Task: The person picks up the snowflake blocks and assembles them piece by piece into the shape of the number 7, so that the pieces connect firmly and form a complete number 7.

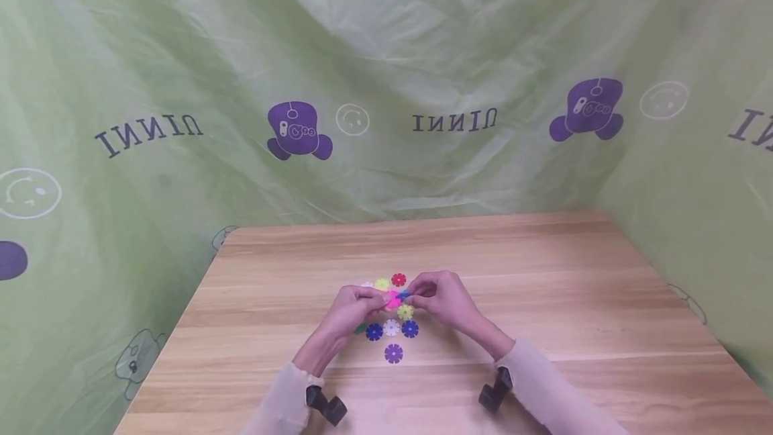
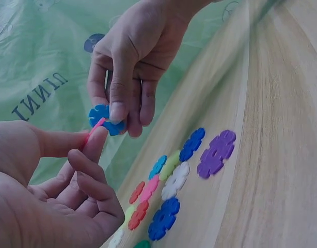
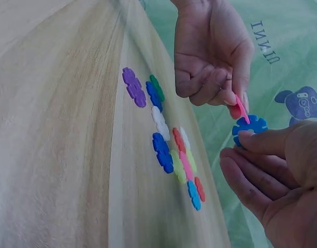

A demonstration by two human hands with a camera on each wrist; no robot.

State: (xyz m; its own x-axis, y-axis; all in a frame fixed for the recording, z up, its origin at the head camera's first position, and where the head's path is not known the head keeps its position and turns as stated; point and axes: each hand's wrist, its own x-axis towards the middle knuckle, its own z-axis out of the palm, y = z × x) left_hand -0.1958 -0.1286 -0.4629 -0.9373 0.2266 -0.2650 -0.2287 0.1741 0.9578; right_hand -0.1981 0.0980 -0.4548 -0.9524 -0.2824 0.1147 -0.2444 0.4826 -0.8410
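Above the table my left hand (image 1: 352,309) pinches a pink snowflake disc (image 3: 241,107) between thumb and forefinger. Thumb and fingers of my right hand (image 1: 445,301) grip a light-blue snowflake disc (image 2: 100,112) by its edge. The two flat, notched plastic discs meet at an angle, the pink one edge-on to the wrist cameras. Its edge is at the rim of the blue disc; how deep it sits in a slot I cannot tell. Both hands are close together over the loose discs, and the left hand's other fingers are curled loosely.
Several loose snowflake discs lie flat on the wooden table (image 1: 543,274) below the hands. The purple disc (image 1: 394,354) is closest to me; a white disc (image 1: 391,327) lies between two dark-blue ones, and a red disc (image 1: 398,280) lies farther back. Green printed cloth (image 1: 386,173) surrounds the table.
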